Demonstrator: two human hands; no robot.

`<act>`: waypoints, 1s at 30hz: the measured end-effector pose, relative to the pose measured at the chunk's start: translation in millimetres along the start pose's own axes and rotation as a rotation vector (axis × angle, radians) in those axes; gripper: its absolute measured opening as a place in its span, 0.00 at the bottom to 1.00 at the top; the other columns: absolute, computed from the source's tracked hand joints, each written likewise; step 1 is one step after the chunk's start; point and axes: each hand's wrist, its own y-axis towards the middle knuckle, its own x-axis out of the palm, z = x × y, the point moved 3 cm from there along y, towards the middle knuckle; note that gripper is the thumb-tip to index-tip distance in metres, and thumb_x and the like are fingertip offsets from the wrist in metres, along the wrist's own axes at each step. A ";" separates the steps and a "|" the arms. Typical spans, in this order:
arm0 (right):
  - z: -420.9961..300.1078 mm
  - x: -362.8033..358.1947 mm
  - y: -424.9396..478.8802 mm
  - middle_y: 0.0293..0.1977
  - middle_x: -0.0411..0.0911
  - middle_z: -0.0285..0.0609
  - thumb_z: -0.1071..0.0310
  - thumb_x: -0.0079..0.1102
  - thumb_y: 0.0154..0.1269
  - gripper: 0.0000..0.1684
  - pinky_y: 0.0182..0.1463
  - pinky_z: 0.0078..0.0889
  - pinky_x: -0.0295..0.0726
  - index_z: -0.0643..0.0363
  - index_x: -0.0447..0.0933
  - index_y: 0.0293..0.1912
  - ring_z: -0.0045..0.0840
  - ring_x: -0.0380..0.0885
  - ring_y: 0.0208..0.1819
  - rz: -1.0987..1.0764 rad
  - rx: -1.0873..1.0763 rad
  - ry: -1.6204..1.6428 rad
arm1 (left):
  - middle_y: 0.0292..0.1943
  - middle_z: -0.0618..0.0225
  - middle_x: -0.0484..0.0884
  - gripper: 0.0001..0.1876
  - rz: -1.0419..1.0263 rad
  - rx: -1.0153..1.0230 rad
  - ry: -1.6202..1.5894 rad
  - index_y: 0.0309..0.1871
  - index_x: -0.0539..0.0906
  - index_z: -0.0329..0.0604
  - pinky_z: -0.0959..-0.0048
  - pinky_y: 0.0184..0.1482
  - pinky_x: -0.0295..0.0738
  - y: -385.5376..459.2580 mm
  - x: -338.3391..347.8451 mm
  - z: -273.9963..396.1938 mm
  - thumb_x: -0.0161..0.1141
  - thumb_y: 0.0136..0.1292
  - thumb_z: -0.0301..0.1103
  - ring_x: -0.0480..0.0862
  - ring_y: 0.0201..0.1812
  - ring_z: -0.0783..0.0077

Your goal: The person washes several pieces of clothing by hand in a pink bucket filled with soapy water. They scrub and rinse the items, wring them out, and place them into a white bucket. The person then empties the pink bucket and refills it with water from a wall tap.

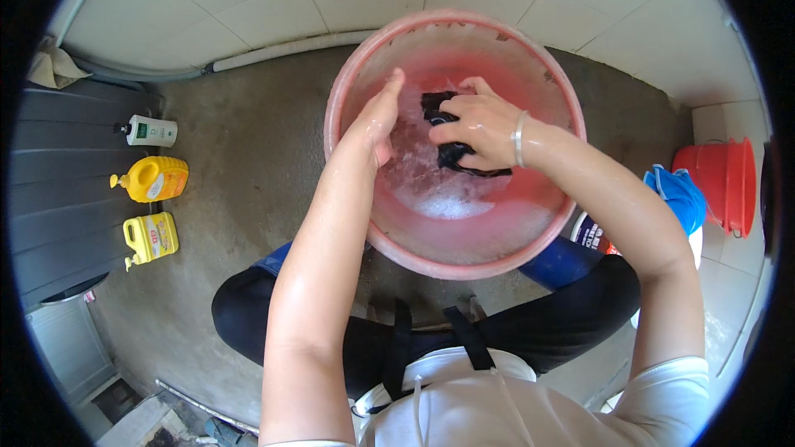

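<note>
A round red plastic basin (456, 268) stands in front of me with sudsy water (450, 202) in it. My right hand (481, 127), with a bracelet at the wrist, grips a wet black cloth (456, 152) over the middle of the water. Part of the cloth shows between and below the fingers. My left hand (380, 115) is inside the basin's left side, apart from the cloth. Its thumb points up, its palm faces right, and nothing is in it. Both forearms are wet.
Pump bottles stand at left: one white (152, 131), one orange-yellow (158, 179), one pale yellow (152, 237). At right are a red bucket (714, 183), a blue cloth (677, 198) and a printed tub (587, 234). A tiled wall (366, 0) with a pipe (292, 49) bounds the far side.
</note>
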 end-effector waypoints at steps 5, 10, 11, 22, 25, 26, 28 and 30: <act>-50.5 -76.7 -22.5 0.31 0.70 0.40 0.67 0.64 0.37 0.15 0.60 0.56 0.60 0.45 0.73 0.30 0.33 0.74 0.37 0.268 -0.322 -0.206 | 0.60 0.57 0.65 0.33 -0.349 -0.015 -0.246 0.62 0.63 0.48 0.47 0.60 0.59 -10.4 26.9 -10.0 0.45 0.61 0.60 0.64 0.62 0.57; -80.3 -91.0 -34.1 0.26 0.70 0.37 0.67 0.60 0.34 0.09 0.57 0.56 0.66 0.46 0.69 0.18 0.29 0.72 0.27 0.610 -0.547 -0.232 | 0.56 0.61 0.70 0.37 -0.626 0.157 -0.680 0.61 0.66 0.51 0.52 0.58 0.66 -54.7 61.0 -23.5 0.50 0.54 0.66 0.69 0.58 0.59; -81.9 -88.2 -33.2 0.26 0.70 0.38 0.67 0.61 0.33 0.09 0.57 0.57 0.65 0.47 0.70 0.20 0.29 0.72 0.26 0.682 -0.565 -0.195 | 0.55 0.61 0.71 0.36 -0.638 0.208 -0.743 0.60 0.66 0.50 0.54 0.58 0.66 -56.1 66.8 -27.8 0.50 0.55 0.64 0.70 0.57 0.59; 19.6 -8.1 -47.6 0.27 0.77 0.38 0.62 0.66 0.49 0.18 0.40 0.22 0.73 0.63 0.72 0.37 0.20 0.74 0.31 1.500 0.613 0.821 | 0.47 0.62 0.74 0.27 -0.089 0.649 -0.663 0.55 0.68 0.42 0.66 0.55 0.69 -22.0 64.7 -7.3 0.59 0.49 0.21 0.76 0.48 0.63; 52.5 27.1 -38.3 0.33 0.76 0.42 0.64 0.63 0.51 0.20 0.41 0.27 0.73 0.67 0.73 0.40 0.21 0.74 0.34 1.606 0.724 1.062 | 0.50 0.62 0.72 0.29 0.198 0.890 -0.290 0.57 0.65 0.43 0.69 0.56 0.66 -25.6 65.9 2.4 0.58 0.48 0.20 0.74 0.50 0.63; 57.4 39.3 -34.9 0.33 0.76 0.43 0.64 0.62 0.51 0.20 0.41 0.27 0.73 0.68 0.73 0.40 0.22 0.74 0.34 1.567 0.762 1.165 | 0.50 0.61 0.71 0.28 0.192 0.929 -0.251 0.55 0.67 0.41 0.71 0.55 0.64 -20.6 63.1 0.0 0.60 0.47 0.23 0.72 0.51 0.63; 61.3 54.8 -29.3 0.34 0.76 0.44 0.63 0.60 0.51 0.20 0.42 0.29 0.73 0.69 0.72 0.40 0.25 0.75 0.34 1.478 0.837 1.363 | 0.49 0.60 0.71 0.27 0.318 0.963 0.070 0.54 0.68 0.40 0.71 0.55 0.64 -11.1 51.4 -2.5 0.61 0.46 0.24 0.72 0.51 0.64; 62.1 68.6 -26.3 0.34 0.77 0.44 0.63 0.60 0.51 0.20 0.42 0.29 0.74 0.69 0.73 0.40 0.27 0.76 0.34 1.280 0.994 1.624 | 0.52 0.56 0.69 0.26 0.459 0.970 0.351 0.51 0.70 0.38 0.70 0.55 0.64 -14.1 48.0 -5.2 0.63 0.45 0.27 0.70 0.54 0.64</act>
